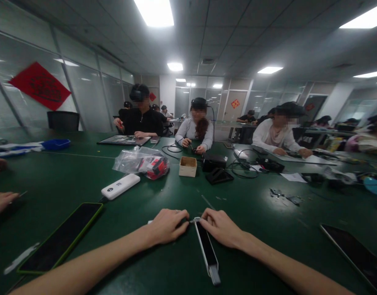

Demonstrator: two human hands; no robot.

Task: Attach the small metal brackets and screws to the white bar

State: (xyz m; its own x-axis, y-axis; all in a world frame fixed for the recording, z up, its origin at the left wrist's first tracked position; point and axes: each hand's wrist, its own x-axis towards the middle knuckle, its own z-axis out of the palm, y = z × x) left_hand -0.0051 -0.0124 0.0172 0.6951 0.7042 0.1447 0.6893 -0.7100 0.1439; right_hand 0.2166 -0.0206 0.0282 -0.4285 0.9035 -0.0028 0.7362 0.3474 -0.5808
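Note:
Flat on the green table lies a slim, long device (206, 244) with a black face and a white rim; a grey block-like piece (214, 275) sits at its near end. My right hand (221, 229) is closed on the device's far end from the right, thumb over its edge. To the left of that end, my left hand (170, 225) has its fingers bent and drawn together. A tiny light-coloured bit (191, 221) shows at its fingertips, too small to name. Part of a white object (150, 221) peeks out behind my left wrist.
On the left lie a phone with a green edge (64, 237) and a white power bank (121, 186). Ahead are a plastic bag with a red item (156, 164), a small wooden box (187, 167) and cables. Another phone (354, 254) lies right. A neighbour's hand (2, 203) reaches in left.

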